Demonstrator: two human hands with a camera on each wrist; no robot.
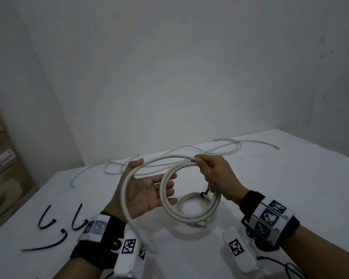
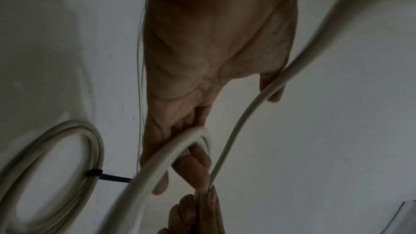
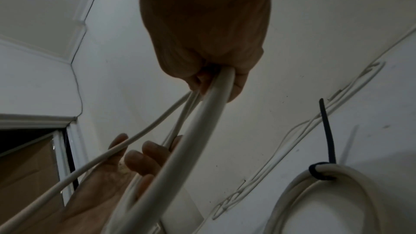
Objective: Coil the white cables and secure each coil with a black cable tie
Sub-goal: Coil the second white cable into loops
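Note:
My right hand (image 1: 207,168) grips the top of a white cable (image 1: 165,179) that is partly wound into loops held above the table; its fist (image 3: 207,42) closes round the strands (image 3: 202,122). My left hand (image 1: 149,191) lies open, palm up, fingers straight, inside the loops. The cable's free length (image 1: 126,190) runs past the thumb and down by that wrist. Under the loops a finished white coil (image 1: 189,198) lies on the table, bound by a black cable tie (image 1: 204,195). That coil (image 2: 56,166) and its tie (image 2: 95,173) show in both wrist views.
Three loose black cable ties (image 1: 46,218) lie on the white table (image 1: 290,188) at the front left. Several thin white cables (image 1: 220,151) sprawl along the table's far edge by the wall. Cardboard boxes (image 1: 6,158) stand off the table at the left.

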